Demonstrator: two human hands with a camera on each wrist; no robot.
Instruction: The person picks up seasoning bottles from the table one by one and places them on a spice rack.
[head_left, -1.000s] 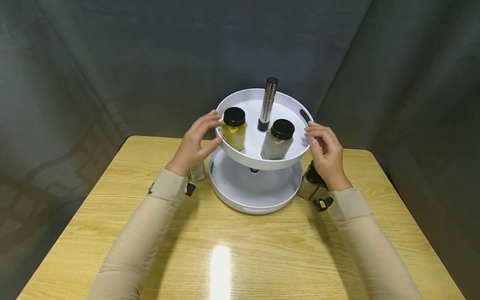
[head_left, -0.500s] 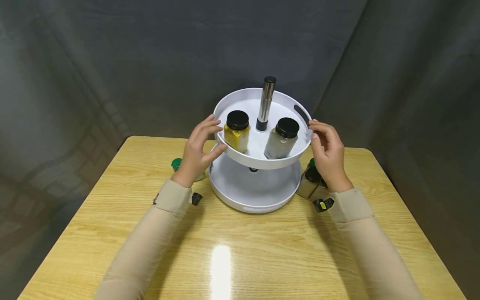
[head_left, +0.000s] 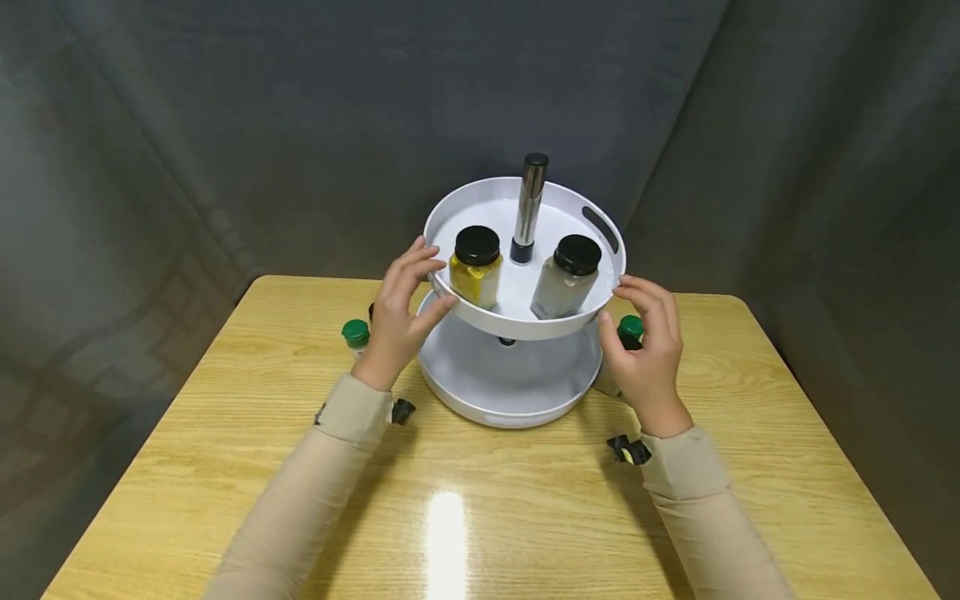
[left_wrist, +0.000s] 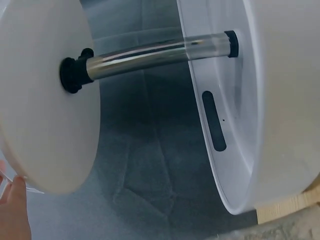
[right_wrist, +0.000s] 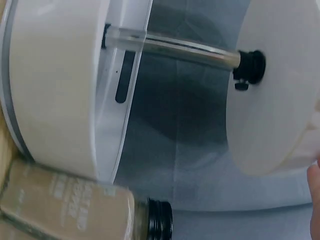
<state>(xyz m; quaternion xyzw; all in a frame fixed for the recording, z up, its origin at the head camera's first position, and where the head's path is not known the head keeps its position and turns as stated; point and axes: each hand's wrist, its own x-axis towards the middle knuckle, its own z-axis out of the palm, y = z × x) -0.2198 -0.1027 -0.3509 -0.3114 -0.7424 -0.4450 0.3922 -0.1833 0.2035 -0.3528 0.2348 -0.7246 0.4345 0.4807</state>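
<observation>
A white two-tier turntable (head_left: 517,328) stands on the table, with a metal post (head_left: 529,200) through its upper tray. My left hand (head_left: 396,321) grips the left rim of that tray, fingertips over the edge and thumb lower on the outside; in the left wrist view the thumb (left_wrist: 14,212) touches its edge. My right hand (head_left: 648,350) holds the right front rim between fingers and thumb. Inside the upper tray are a black-lidded jar with yellow contents (head_left: 474,283) and a black-lidded greyish jar (head_left: 560,287). The lower tray (head_left: 510,419) shows nothing on it.
A green-capped container (head_left: 356,333) stands left, partly behind my left hand. Another green cap (head_left: 630,328) shows behind my right hand. Beside the lower tray, a brown-filled jar (right_wrist: 75,200) with a black lid stands close. A grey curtain (head_left: 337,125) hangs behind the table.
The upper tray has turned: its jars have moved rightward, its handle slot toward the back. My left hand has moved right and forward along with it; my right hand has shifted toward the front rim.
</observation>
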